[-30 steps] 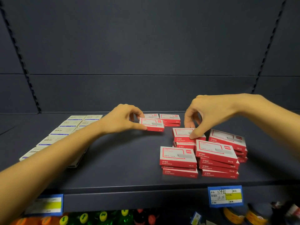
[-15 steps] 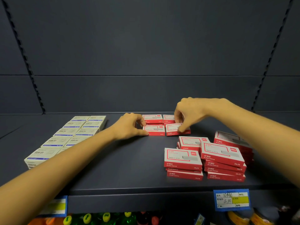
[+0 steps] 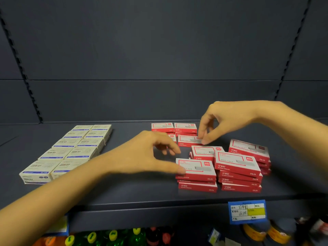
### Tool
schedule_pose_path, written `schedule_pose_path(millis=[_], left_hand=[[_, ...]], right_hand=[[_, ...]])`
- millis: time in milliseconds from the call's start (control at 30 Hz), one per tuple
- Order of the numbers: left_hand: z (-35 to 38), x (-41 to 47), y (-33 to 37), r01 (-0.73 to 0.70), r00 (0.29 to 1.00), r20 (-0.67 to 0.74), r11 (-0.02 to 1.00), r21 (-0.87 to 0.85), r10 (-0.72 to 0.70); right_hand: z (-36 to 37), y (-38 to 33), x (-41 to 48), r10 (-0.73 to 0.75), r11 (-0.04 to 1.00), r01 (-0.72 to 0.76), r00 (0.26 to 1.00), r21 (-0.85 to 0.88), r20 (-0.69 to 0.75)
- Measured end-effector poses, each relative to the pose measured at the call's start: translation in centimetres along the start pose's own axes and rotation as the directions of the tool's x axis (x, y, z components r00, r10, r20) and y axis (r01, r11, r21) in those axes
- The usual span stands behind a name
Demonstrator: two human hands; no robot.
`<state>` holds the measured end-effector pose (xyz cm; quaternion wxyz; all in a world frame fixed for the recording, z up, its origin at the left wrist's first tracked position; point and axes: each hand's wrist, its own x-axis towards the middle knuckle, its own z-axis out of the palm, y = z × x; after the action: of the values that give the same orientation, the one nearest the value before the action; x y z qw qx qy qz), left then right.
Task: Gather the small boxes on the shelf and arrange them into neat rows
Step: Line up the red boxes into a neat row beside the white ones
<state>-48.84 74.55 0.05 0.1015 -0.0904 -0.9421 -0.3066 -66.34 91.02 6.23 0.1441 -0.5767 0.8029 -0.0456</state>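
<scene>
Small red staple boxes lie on a dark shelf (image 3: 127, 192). Two of them (image 3: 162, 126) sit side by side at the back, and another red box (image 3: 187, 140) lies just in front of these. My right hand (image 3: 223, 121) pinches that box's right end with thumb and fingertips. A fourth box (image 3: 171, 136) shows partly behind my left hand (image 3: 150, 157). Loose stacks of red boxes (image 3: 236, 162) crowd the front right. My left thumb touches the top box of the front-left stack (image 3: 198, 170), and its fingers hover spread above it.
Cream paper-clip boxes (image 3: 78, 148) stand in two neat rows on the shelf's left. A blue price tag (image 3: 247, 212) hangs on the front edge at the right. Bottles with coloured caps (image 3: 113, 235) and tape rolls (image 3: 276, 233) fill the shelf below.
My right hand set a red box into the second row and has slid to its right end. My left hand left the second-row box and moved forward to the front-left stack.
</scene>
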Motion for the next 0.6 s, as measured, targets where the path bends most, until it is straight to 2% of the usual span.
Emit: schedule_pose_path(millis=[133,400,600], left_hand=[[0.7,-0.4,0.4,-0.047,0.999,-0.005,0.998,0.032,0.047],[-0.9,-1.5,0.1,-0.095,0.995,-0.036,0.992,0.079,0.098],[-4.1,-1.2,-2.1,0.025,0.980,-0.199,0.994,0.108,-0.003]], right_hand=[[0.6,-0.8,-0.5,0.028,0.999,-0.023,0.994,-0.043,0.109],[0.2,-1.8,0.0,0.091,0.992,-0.074,0.981,-0.102,0.173],[0.4,-2.2,0.6,0.120,0.975,-0.083,0.977,-0.206,0.174]])
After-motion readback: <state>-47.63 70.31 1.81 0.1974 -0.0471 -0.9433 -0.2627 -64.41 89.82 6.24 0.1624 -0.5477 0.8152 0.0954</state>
